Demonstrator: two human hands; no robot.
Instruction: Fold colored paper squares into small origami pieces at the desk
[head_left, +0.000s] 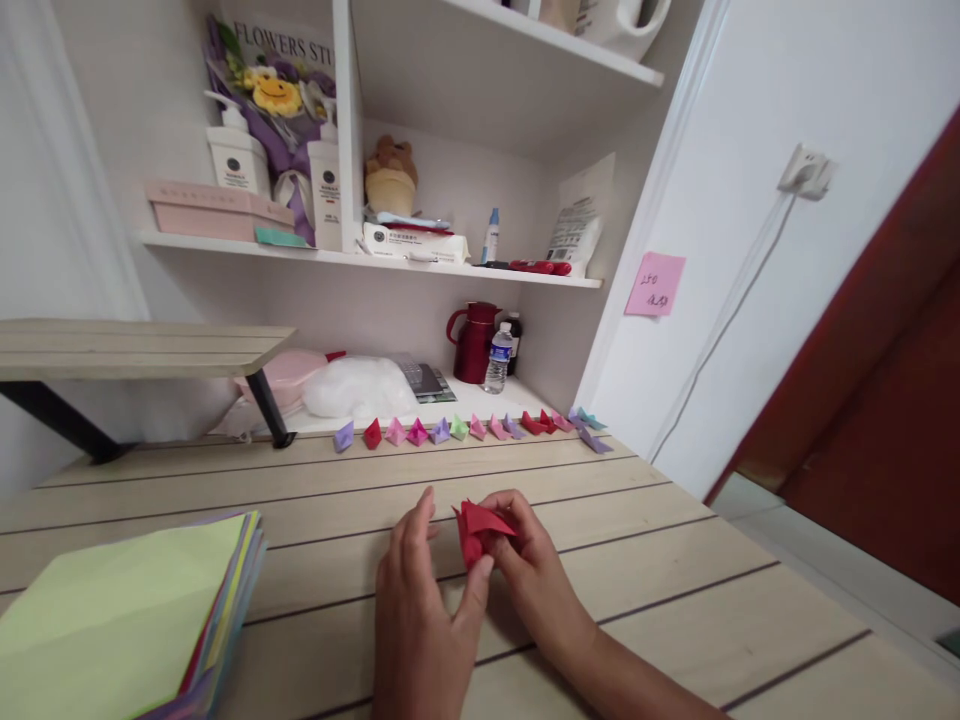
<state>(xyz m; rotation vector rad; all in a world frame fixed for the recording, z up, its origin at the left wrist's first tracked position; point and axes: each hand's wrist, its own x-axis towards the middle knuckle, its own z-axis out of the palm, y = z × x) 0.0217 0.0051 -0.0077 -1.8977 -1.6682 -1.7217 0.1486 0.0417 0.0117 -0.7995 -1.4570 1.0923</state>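
A red folded paper (475, 528), an origami piece with pointed corners, is held above the wooden table. My right hand (536, 565) grips it from the right, with its fingers partly inside the folds. On the left side, my left hand (424, 595) has its fingers apart, and its thumb tip reaches the paper's lower edge. Behind both hands, several small folded paper boats (418, 432) in purple, red, pink and green stand in a row along the table's back edge.
A stack of coloured paper (112, 610) with a pale green top sheet lies at the left. A wooden riser (135, 345) on black legs stands behind it. Beyond the table, a red jug (474, 345) and a water bottle (498, 360) occupy the lower shelf.
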